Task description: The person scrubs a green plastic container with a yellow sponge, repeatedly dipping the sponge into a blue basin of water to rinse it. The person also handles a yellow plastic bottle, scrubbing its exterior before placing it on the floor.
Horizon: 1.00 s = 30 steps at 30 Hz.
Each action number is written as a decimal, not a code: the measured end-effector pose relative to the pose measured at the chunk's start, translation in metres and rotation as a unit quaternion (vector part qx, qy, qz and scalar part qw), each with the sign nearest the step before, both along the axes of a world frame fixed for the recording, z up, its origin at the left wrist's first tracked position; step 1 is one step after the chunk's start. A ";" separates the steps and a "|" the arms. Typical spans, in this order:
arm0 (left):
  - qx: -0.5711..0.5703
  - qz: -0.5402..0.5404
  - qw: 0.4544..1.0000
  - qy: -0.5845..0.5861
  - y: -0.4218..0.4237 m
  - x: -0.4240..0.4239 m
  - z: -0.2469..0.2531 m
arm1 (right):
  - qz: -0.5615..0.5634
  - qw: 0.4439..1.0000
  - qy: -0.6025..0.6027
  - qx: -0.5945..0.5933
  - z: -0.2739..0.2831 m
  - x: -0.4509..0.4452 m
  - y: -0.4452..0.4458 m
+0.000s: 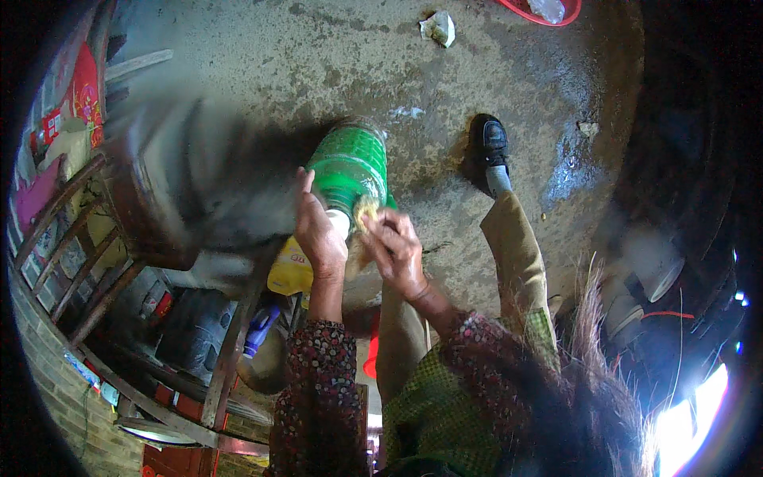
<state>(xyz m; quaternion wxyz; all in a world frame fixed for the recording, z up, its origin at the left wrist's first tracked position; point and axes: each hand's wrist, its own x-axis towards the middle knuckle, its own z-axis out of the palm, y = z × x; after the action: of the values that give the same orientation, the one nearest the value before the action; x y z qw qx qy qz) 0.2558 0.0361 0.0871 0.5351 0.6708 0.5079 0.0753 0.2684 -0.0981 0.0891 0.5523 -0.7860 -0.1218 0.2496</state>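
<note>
A large ribbed green plastic jug with a white neck or cap is in front of me, its neck end towards me. My left hand holds it by the neck end, with the fingertips along its left shoulder. Between the fingers of my right hand is a yellowish scrubbing pad, which appears to touch the right side of the neck. What my left palm covers is hidden.
Left of me stand a dark wooden cabinet and a slatted wooden rack. A yellow container and a purple bottle are near my left forearm. Scraps lie on the concrete floor, partly wet; a red basin is far off.
</note>
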 end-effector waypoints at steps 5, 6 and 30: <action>0.020 -0.052 0.998 0.031 0.002 -0.004 0.000 | -0.063 0.997 -0.023 -0.026 0.004 -0.006 0.015; 0.040 -0.067 0.996 0.042 0.005 -0.005 0.000 | -0.072 0.997 -0.024 -0.020 0.003 -0.001 0.021; 0.122 -0.118 0.986 0.006 0.001 -0.012 -0.003 | -0.057 0.989 0.122 -0.062 -0.060 0.038 -0.026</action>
<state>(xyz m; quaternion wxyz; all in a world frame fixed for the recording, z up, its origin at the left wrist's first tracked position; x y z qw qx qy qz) 0.2439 0.0369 0.0837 0.4517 0.7866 0.4153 0.0692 0.3060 -0.1246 0.0286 0.5268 -0.7879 0.0074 0.3190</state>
